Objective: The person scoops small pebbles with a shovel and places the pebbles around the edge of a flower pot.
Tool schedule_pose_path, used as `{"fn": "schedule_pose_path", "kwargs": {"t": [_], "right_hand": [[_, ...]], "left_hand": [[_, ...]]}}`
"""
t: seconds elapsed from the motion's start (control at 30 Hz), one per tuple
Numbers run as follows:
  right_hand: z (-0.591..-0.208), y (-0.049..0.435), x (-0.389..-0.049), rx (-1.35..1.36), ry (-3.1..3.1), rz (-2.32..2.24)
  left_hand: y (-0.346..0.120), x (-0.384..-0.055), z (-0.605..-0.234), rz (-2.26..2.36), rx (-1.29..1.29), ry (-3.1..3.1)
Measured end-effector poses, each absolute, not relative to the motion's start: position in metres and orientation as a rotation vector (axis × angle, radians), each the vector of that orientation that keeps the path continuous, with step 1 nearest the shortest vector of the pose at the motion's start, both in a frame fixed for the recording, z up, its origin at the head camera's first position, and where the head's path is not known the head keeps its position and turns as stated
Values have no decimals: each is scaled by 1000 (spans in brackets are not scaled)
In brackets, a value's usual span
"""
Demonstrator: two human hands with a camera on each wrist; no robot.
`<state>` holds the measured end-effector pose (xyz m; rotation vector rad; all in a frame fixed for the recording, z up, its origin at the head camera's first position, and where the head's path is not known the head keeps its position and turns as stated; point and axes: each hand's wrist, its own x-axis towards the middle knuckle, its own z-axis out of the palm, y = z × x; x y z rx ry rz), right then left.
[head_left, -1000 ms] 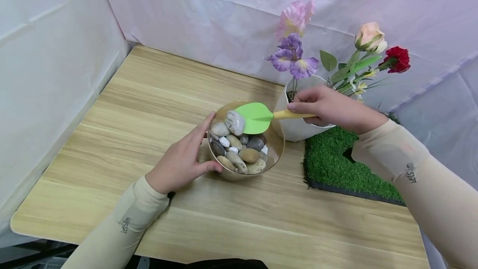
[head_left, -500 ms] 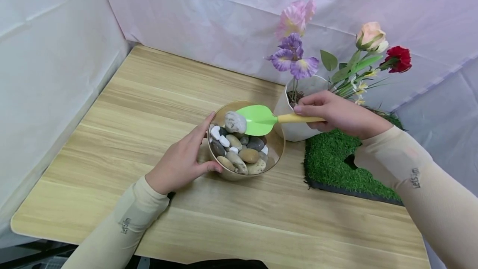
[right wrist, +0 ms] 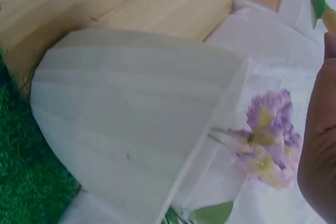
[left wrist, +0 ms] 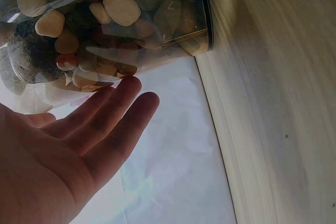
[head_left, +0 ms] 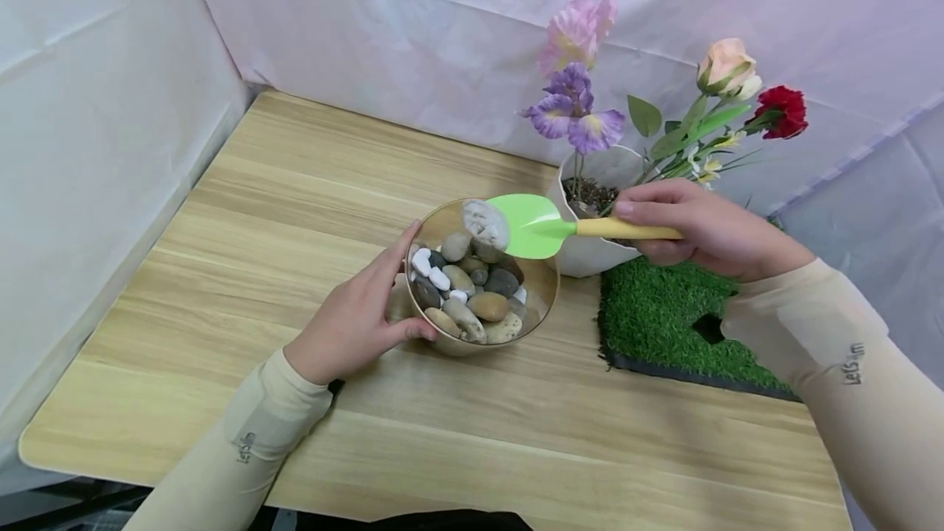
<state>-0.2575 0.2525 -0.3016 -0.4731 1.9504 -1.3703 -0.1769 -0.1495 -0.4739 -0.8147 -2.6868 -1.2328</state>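
Left of the white pot (head_left: 583, 259), the round, transparent bowl (head_left: 542, 293) holds smooth pebbles (head_left: 487, 306); the left hand (head_left: 352, 324) rests against it, fingers extended. The right hand (head_left: 701, 232) grips the trowel (head_left: 534, 228) by its yellow handle (head_left: 603, 228); a rough, pale stone (head_left: 484, 224) sits at the glossy green tip, over the bowl.

Looks like a makeshift booth or studio corner, judging by pale creased sheeting (head_left: 369, 47) behind and beside a wood-grain worktop (head_left: 516, 424) bearing flowers (head_left: 572, 113) and artificial-looking turf (head_left: 652, 322).
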Motion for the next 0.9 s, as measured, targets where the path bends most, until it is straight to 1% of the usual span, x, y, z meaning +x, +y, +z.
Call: {"fn": "schedule_pose_path", "kwargs": {"t": [0.23, 0.6, 0.9], "right_hand": [[-296, 277, -260, -522, 1924, -1420], [-293, 323, -256, -496, 1868, -1574], [-294, 373, -245, -368, 1979, -1622]], "left_hand": [[-150, -177, -474, -1240, -797, -2701], [-150, -175, -473, -1249, -800, -2701], [-149, -176, -473, -1244, -796, -2709]]}}
